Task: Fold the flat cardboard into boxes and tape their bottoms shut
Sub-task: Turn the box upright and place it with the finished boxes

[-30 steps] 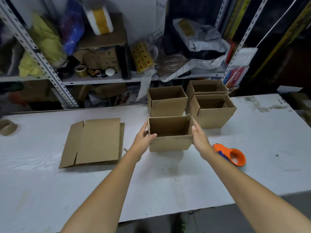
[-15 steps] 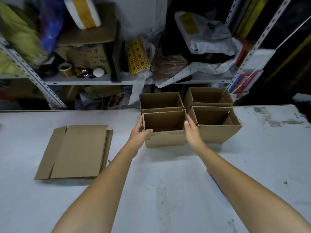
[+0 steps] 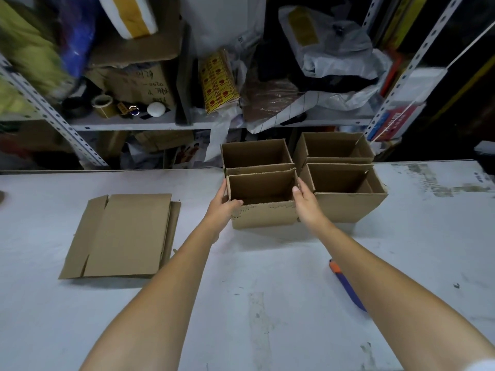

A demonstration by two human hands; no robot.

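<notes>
An open-topped cardboard box (image 3: pixel 265 215) stands on the white table (image 3: pixel 241 303), pushed up against the box behind it. My left hand (image 3: pixel 222 207) grips its left front corner, thumb curled onto the front face. My right hand (image 3: pixel 308 207) holds its right front corner, with the fingers down in the gap to the neighbouring box. A stack of flat cardboard (image 3: pixel 126 234) lies to the left. An orange and blue tape dispenser (image 3: pixel 345 285) lies near my right forearm, partly hidden by it.
Three more folded boxes stand close by: back left (image 3: pixel 254 153), back right (image 3: pixel 334 145) and front right (image 3: pixel 348 207). A cluttered metal shelf (image 3: pixel 160 124) with tape rolls, bags and cartons runs behind the table's far edge.
Both hands have carried the box away from me and set it down against the back left box, beside the front right one. The view has tilted closer to the table.
</notes>
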